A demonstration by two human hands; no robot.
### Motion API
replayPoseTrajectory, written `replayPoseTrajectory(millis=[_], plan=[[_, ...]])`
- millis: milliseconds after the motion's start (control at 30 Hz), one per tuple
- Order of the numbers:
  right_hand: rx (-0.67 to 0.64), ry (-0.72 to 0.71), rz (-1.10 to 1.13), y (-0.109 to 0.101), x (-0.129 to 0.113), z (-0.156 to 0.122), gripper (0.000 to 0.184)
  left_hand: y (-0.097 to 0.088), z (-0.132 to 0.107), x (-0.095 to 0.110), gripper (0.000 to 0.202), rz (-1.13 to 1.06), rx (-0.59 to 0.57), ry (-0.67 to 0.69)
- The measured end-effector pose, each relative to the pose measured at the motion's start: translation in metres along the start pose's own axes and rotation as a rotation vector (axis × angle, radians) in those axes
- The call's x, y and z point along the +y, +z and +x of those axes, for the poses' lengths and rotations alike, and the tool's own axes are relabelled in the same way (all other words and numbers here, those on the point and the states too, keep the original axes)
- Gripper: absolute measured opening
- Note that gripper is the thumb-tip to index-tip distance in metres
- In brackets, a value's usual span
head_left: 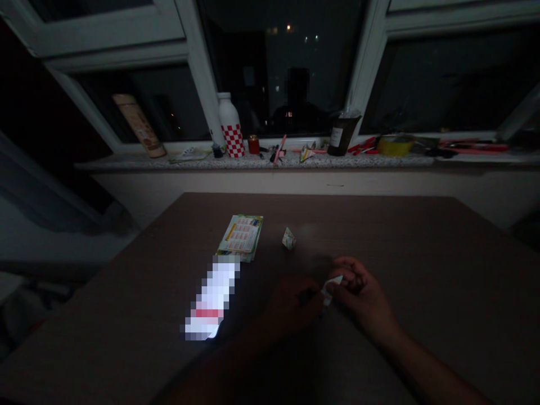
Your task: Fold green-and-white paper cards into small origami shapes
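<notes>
Both my hands rest low on a dark brown table (422, 253), pinching one small folded piece of paper (329, 286) between them. My left hand (293, 306) holds its lower left edge with closed fingers. My right hand (360, 292) curls its fingers over the paper's right side. A second small folded paper shape (289, 238) lies on the table just beyond my hands. A stack of printed paper sheets (241, 236) lies further left. The room is very dim.
A lit phone screen (213, 304) lies on the table left of my hands. The windowsill (253, 162) behind holds a red-checked white bottle (230, 126), a dark cup (342, 133), a yellow tape roll (394, 146), a tilted tube (139, 125) and red pens.
</notes>
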State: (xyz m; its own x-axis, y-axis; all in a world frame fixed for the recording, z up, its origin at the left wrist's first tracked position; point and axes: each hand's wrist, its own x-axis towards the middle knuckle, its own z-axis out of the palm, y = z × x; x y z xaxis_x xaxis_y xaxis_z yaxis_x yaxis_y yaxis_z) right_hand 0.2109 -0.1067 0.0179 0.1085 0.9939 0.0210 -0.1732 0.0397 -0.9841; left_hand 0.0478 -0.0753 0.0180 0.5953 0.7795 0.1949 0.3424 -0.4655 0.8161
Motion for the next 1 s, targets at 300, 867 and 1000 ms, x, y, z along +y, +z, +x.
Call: replayPoseTrajectory(millis=[300, 867, 1000], plan=[[-0.009, 0.036, -0.045, 0.006, 0.001, 0.000, 0.036, 0.003, -0.002, 0.003, 0.022, -0.052, 0.097, -0.094], [-0.120, 0.059, 0.053, -0.003, 0.011, 0.004, 0.021, 0.007, 0.005, -0.009, 0.026, -0.326, 0.065, -0.232], [-0.089, 0.116, 0.029, -0.003, 0.010, 0.004, 0.022, 0.003, 0.002, -0.006, 0.028, -0.181, 0.010, -0.156]])
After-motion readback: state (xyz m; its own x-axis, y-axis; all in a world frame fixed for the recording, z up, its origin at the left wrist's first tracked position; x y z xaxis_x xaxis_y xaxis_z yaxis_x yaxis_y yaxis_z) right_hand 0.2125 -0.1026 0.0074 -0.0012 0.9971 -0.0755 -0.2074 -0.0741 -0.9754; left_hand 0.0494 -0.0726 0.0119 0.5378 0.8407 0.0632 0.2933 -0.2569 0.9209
